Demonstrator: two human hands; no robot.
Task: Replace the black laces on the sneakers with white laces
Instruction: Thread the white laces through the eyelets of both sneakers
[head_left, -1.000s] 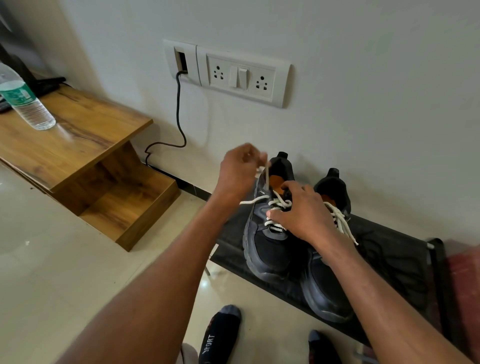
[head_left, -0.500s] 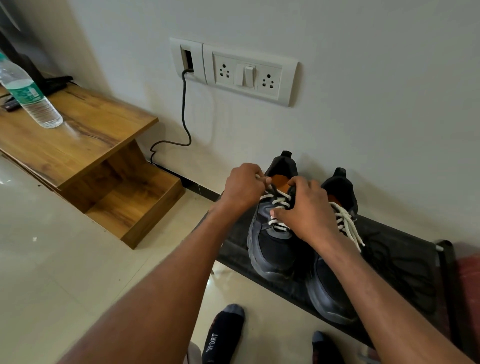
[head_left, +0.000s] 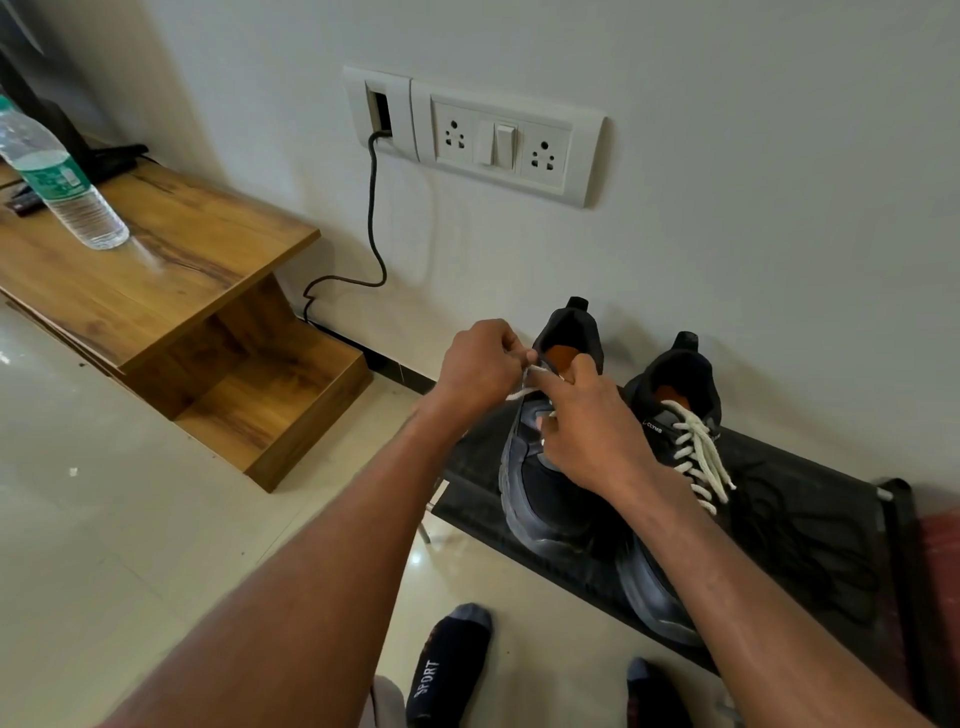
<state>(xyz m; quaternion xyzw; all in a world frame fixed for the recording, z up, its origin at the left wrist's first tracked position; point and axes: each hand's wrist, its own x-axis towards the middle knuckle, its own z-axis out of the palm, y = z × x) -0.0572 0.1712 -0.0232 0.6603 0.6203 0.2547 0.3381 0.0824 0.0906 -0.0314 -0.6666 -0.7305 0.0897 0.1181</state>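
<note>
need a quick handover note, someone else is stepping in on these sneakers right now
Left hand: pinches the white lace at the top eyelets of the left sneaker.
Right hand: fingers curled on the same lace, over that sneaker's tongue.
Both sneakers stand on the black bench by the wall.
Done: right sneaker is laced in white, ends hanging loose.
Left: finish and tie the left sneaker; perhaps tie the right. Loose black laces seem to lie on the bench.
</note>
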